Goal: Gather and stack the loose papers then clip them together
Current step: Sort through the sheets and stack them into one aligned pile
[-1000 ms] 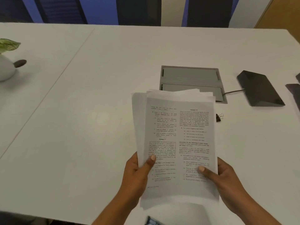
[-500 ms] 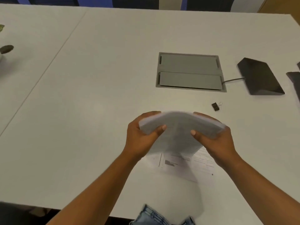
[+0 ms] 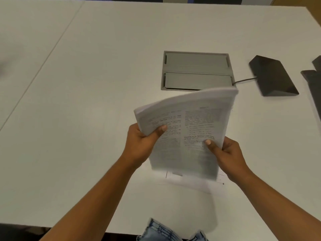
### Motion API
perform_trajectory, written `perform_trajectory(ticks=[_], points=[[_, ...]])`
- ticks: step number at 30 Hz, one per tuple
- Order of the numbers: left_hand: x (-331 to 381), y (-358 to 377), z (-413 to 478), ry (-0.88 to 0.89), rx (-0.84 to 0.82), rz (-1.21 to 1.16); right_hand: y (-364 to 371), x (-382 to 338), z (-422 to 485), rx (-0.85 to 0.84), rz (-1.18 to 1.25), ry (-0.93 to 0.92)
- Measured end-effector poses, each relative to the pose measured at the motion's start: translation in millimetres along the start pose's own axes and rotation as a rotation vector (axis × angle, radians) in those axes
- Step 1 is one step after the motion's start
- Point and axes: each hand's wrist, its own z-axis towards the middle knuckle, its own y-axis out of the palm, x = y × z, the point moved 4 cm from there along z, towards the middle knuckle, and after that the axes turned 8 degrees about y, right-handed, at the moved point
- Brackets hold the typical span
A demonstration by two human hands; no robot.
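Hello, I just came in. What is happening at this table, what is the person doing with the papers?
A person holds a stack of printed papers upright over the white table, the left hand and right hand each gripping a side. The lower edge looks blurred. One more sheet lies flat under the stack. No clip is on the papers; none shows in view.

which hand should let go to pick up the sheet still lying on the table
Probably the right hand. The loose sheet lies flat under the stack, showing mostly toward the right, just below that hand. The left hand grips the stack's left edge and could hold it alone.
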Motion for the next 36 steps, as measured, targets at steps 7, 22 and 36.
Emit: perform_trajectory(ticks=[7, 22, 36], points=[[-27, -10, -36, -0.325, -0.123, -0.039, 11, -5, -14, -0.089, 0.168, 0.120], [-50, -103, -82, -0.411, 0.225, 0.049, -53, 103, -2, 0.433, -0.736, 0.498], [-53, -108, -98, -0.393, 0.267, 0.081, -27, 140, 6, 0.454, -0.663, 0.593]])
